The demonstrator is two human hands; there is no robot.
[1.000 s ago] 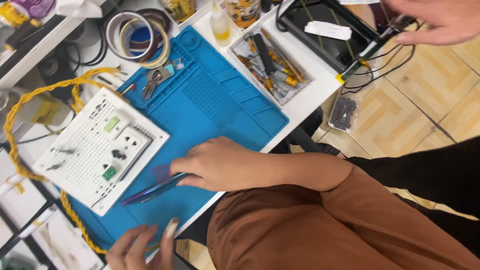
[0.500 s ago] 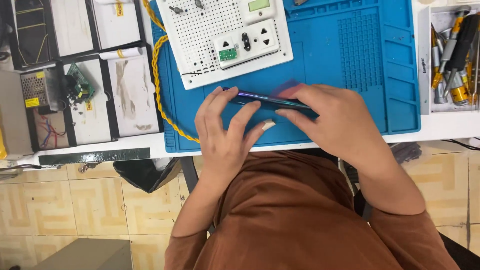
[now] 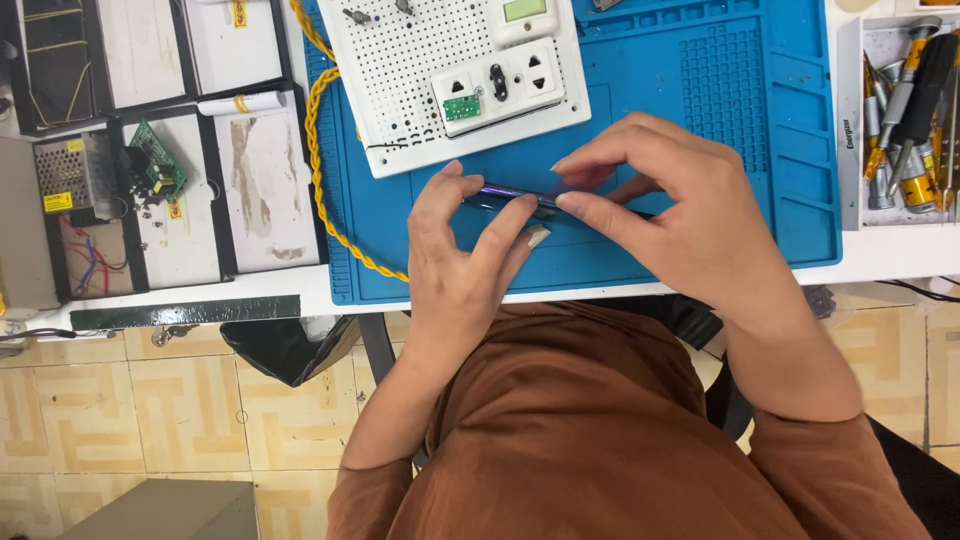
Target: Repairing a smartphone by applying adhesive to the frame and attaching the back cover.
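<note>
Hands meeting over the blue work mat [image 3: 700, 120], both working on one slim dark item. Left hand [image 3: 462, 262] is steadying the thin dark device [image 3: 500, 194] (probably a phone held edge-on, though the view is too narrow to be sure) with its fingers spread and curled round the left end. Right hand [image 3: 680, 215] is pinching the device's right part between thumb and forefinger, the remaining fingers arching above. The device is hovering just above the mat's near edge, between the two hands.

Handling: the item is looking light, stiff, smooth-sided and likely fragile; the long edges are offering the safest hold, not the flat faces.

Surroundings: white perforated socket board [image 3: 450, 70] is lying on the mat just beyond the hands; yellow braided cord [image 3: 318, 150] is trailing along the mat's left border; tray of screwdrivers [image 3: 905, 110] is sitting at far right; green circuit board [image 3: 155, 172] is resting well apart at left.
</note>
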